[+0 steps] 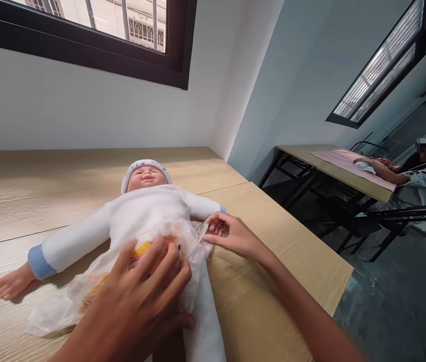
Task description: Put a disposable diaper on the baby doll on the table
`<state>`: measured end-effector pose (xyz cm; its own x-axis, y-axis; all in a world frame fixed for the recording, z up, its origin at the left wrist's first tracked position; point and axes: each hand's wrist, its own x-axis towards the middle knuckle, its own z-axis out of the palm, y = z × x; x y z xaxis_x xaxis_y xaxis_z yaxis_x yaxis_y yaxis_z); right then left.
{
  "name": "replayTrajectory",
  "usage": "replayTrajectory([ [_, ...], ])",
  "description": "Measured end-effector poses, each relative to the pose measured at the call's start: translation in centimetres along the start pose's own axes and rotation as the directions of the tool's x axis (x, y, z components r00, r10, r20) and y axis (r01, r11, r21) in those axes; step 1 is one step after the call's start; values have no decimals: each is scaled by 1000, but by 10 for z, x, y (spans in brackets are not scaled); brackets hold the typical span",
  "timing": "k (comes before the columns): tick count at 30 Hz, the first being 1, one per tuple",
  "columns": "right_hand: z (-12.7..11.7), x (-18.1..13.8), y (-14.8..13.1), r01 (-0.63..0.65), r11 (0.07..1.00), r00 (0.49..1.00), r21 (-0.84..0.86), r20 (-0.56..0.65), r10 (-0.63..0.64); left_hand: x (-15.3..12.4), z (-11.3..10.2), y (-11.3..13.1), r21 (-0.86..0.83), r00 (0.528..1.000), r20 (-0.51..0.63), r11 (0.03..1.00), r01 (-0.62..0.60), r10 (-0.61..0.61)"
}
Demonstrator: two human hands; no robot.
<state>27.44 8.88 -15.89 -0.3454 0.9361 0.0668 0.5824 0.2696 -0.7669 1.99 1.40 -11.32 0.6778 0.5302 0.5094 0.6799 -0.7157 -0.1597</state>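
Pinching the soft, light disposable diaper [194,256] at its side edge, the right hand [233,236] works opposite the left hand [133,301], whose spread fingers [173,264] press its front onto the baby doll's [145,213] belly on the tabletop [273,241].

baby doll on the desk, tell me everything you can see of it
The baby doll lies on its back on a light wood-grain table, arms spread. Its face and bare hand look like smooth moulded plastic. It wears a white cap with blue print and a soft white suit with blue cuffs. A translucent diaper with yellow print lies crumpled over its middle, where the person's left hand presses and the right hand pinches its edge.
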Motion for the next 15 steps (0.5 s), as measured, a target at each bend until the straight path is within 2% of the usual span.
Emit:
replayTrajectory([
  [3,11,-4,-6,40,999,996,-11,76,-39,-2,1,1,-16,1000,3,1000,12,-12],
  [6,17,-6,-8,36,999,995,-38,93,-32,-3,2,1,-8,1000,-2,1000,9,-9],
  [11,15,-5,-9,-50,997,999,-59,10,51,-5,4,1,-2,1000,-9,1000,-1,1],
  [15,17,-4,-15,-73,993,996,-97,-62,67,-5,3,1,-3,1000,0,1000,2,-2],
])
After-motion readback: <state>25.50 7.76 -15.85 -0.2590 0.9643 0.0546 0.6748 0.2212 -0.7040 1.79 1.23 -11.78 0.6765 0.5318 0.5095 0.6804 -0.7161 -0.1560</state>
